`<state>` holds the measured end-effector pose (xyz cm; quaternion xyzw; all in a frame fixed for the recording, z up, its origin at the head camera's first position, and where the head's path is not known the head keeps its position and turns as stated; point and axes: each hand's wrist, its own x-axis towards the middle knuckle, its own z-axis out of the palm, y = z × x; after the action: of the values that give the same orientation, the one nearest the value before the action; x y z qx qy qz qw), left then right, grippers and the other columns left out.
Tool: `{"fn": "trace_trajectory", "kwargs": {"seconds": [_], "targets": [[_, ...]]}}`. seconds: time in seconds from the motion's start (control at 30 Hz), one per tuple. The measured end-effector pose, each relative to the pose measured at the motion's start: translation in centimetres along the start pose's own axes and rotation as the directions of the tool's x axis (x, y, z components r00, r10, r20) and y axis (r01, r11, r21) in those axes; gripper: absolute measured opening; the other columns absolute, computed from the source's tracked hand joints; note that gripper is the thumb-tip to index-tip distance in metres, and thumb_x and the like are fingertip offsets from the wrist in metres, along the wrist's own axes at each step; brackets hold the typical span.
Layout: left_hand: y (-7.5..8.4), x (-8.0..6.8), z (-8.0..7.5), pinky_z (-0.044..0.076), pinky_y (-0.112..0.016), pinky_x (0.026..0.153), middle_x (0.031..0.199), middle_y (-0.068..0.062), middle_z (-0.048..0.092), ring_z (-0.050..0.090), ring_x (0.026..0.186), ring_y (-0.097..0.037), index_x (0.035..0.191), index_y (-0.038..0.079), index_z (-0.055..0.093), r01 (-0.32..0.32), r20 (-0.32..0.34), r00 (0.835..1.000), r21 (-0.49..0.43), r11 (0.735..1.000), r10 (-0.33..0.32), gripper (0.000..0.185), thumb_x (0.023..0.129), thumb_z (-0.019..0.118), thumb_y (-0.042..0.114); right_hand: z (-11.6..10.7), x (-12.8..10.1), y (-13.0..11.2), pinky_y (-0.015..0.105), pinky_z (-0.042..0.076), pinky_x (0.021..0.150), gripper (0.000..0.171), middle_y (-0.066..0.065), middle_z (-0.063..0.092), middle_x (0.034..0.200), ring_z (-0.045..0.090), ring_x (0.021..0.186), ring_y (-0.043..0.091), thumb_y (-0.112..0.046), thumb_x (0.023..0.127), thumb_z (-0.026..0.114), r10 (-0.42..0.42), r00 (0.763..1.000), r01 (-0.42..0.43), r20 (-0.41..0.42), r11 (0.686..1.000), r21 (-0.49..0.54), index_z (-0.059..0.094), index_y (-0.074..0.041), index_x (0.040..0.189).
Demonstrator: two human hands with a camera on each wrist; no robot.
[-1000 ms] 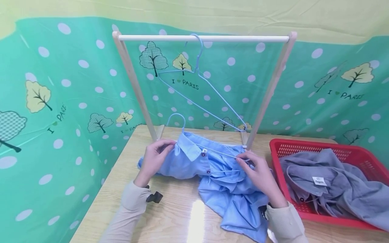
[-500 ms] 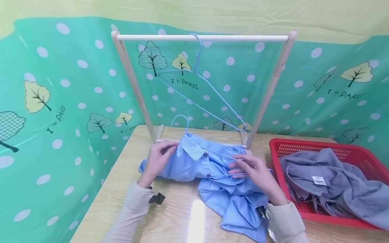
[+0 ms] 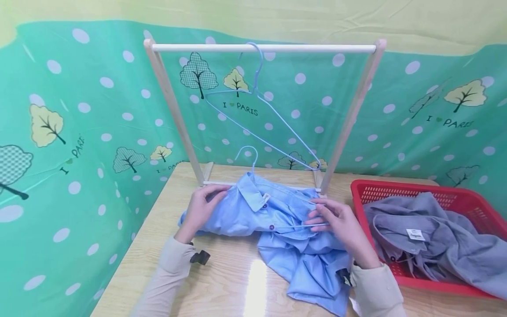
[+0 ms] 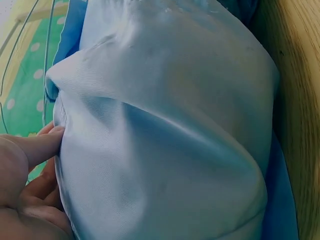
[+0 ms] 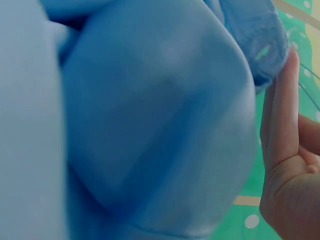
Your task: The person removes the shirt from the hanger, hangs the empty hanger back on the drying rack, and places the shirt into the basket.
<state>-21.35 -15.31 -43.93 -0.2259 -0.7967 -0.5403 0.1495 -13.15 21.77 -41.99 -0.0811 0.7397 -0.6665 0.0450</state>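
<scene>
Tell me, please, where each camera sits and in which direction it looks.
Head: sits above, looks forward and down at the table, blue shirt, rack and red basket; both hands and sleeves show.
Left wrist: sits close behind the left hand, facing the shirt; its fingers show.
Right wrist: sits close behind the right hand, facing the shirt.
Shared: all three show the blue shirt.
</scene>
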Motion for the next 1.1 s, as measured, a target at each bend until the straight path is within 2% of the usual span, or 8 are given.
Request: {"fn": "trace_trajectory", "kwargs": {"seconds": [0.1,0.2,0.4,0.53,0.77,0.97,1.1], "targets": [[-0.3,-0.2,-0.2,0.051,-0.015,0.095,0.111,-0.012,0.074,0.068,0.107,-0.025,0.110,0.003,0.074,0.004,-0.005,1.000,0.023,1.000,-0.004,0.018,0.093,0.068,0.006,-0.3,-0.2,-0.3,0.038,0.063,0.077,0.045,0.019,0.067,0.098,0.074,0.088,0.023,-0.020,0.106,0.049,0.004,1.000,-0.004,-0.029,1.000,-0.015,0.046,0.011,0.138],[-0.5,-0.3,-0.4,0.051,-0.013,0.093,0.110,-0.012,0.074,0.068,0.106,-0.024,0.110,0.003,0.074,0.013,-0.011,1.000,0.047,0.999,-0.012,0.018,0.093,0.068,0.004,-0.6,-0.4,-0.7,0.038,0.063,0.077,0.045,0.022,0.067,0.100,0.074,0.088,0.024,-0.020,0.106,0.049,0.009,0.999,-0.010,-0.048,0.999,-0.038,0.046,0.011,0.139],[-0.6,-0.4,-0.9,0.049,-0.013,0.095,0.112,-0.009,0.074,0.067,0.109,-0.024,0.111,0.006,0.074,0.062,-0.007,0.998,0.069,0.996,-0.061,0.019,0.094,0.067,0.006,-1.3,-1.0,-1.2,0.038,0.063,0.076,0.045,0.026,0.066,0.104,0.074,0.089,0.025,-0.021,0.106,0.049,0.034,0.996,-0.040,-0.086,0.997,-0.069,0.047,0.008,0.140],[-0.8,-0.6,-1.3,0.048,-0.013,0.097,0.113,-0.007,0.074,0.066,0.111,-0.023,0.112,0.007,0.074,0.087,-0.007,0.996,0.068,0.994,-0.086,0.019,0.095,0.067,0.010,-1.8,-1.4,-1.5,0.038,0.063,0.077,0.046,0.023,0.067,0.104,0.074,0.090,0.025,-0.024,0.106,0.048,0.024,0.995,-0.032,-0.095,0.996,-0.078,0.047,0.008,0.139],[-1.3,-0.8,-1.8,0.050,-0.013,0.092,0.111,-0.010,0.074,0.068,0.106,-0.026,0.112,0.005,0.074,0.085,-0.026,0.996,0.070,0.994,-0.084,0.019,0.095,0.067,0.011,-2.8,-2.0,-2.0,0.037,0.063,0.075,0.048,0.016,0.068,0.101,0.074,0.087,0.017,-0.027,0.106,0.048,0.007,0.991,-0.021,-0.134,0.995,-0.099,0.047,0.009,0.138],[1.2,-1.0,-2.2,0.055,-0.020,0.084,0.106,-0.022,0.072,0.067,0.097,-0.036,0.112,-0.007,0.069,0.108,-0.030,0.994,0.088,0.990,-0.106,0.019,0.095,0.063,-0.001,-3.4,-2.4,-2.6,0.035,0.062,0.076,0.050,0.012,0.071,0.100,0.075,0.088,0.018,-0.030,0.105,0.050,-0.008,0.987,-0.009,-0.163,0.995,-0.099,0.047,0.008,0.138],[1.7,-1.1,-2.6,0.055,-0.016,0.079,0.103,-0.022,0.072,0.067,0.093,-0.030,0.110,-0.008,0.070,0.122,-0.016,0.993,0.089,0.989,-0.121,0.018,0.095,0.063,-0.002,-3.8,-2.8,-3.2,0.035,0.062,0.076,0.051,0.015,0.070,0.099,0.075,0.087,0.019,-0.030,0.105,0.051,-0.017,0.982,-0.005,-0.186,0.993,-0.115,0.046,0.007,0.139]]}}
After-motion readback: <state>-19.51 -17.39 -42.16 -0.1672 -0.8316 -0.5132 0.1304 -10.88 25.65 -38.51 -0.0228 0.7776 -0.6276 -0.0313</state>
